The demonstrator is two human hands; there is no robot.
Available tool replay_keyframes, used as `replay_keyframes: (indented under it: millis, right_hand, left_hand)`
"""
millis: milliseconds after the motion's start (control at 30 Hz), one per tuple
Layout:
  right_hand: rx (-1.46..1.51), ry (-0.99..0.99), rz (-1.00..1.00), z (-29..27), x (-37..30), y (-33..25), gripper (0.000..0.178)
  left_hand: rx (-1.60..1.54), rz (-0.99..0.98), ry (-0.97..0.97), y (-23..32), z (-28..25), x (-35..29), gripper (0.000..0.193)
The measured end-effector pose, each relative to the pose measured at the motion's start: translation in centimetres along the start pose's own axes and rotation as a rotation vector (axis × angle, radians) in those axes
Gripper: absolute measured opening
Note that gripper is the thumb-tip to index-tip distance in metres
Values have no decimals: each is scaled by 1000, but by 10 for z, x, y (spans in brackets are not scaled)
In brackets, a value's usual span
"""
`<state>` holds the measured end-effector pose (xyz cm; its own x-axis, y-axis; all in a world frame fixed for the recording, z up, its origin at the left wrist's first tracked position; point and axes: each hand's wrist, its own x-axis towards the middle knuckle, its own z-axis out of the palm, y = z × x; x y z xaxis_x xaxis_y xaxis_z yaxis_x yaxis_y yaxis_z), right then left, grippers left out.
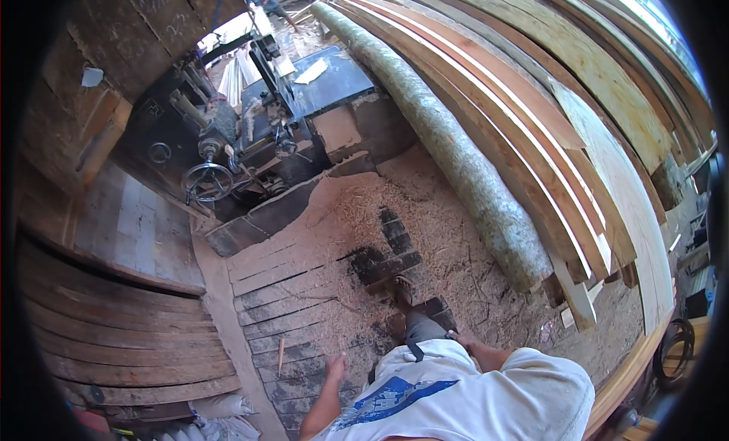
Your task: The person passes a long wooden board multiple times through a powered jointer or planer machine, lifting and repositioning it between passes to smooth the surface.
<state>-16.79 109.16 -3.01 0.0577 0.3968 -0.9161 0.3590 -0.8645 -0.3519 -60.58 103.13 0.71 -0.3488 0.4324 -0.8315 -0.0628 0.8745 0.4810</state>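
My left hand [336, 366] hangs beside my body above the slatted wooden floor [277, 312], its fingers loosely curled with nothing seen in them. My right hand [461, 340] is close to my hip, next to the hem of my white shirt [486, 399]. A small dark patch shows at its fingertips, and whether it holds anything cannot be made out. One sandalled foot [404, 283] is forward on dark blocks amid sawdust. Ahead stands a large sawing machine [266, 129] with a handwheel [209, 182] and a blue-grey table [330, 82]. Neither hand touches it.
A long bark-covered log [456, 160] lies to the right, alongside stacked sawn planks [562, 190]. Sawdust [349, 205] is heaped before the machine. Stacked boards [129, 342] line the left side, with pale bags [220, 418] below them. A coiled black hose [674, 354] is at far right.
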Motion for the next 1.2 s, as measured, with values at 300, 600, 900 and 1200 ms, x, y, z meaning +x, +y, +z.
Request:
replay_keyframes:
  millis: [300,600,900,1200]
  right_hand:
    - [-179,129,52,-51,-43,35,83]
    - [655,-246,-403,-243,-153,-24,47]
    - [714,934,-655,-570,-59,-29,39]
    - [294,991,-552,-594,28,-59,44]
  left_hand:
    - [219,-425,-109,-114,17,-68,32]
    - [360,-140,-122,10,112,-26,33]
    - [288,622,-458,245,382,-157,25]
    - [1049,489,-532,129,342,-137,39]
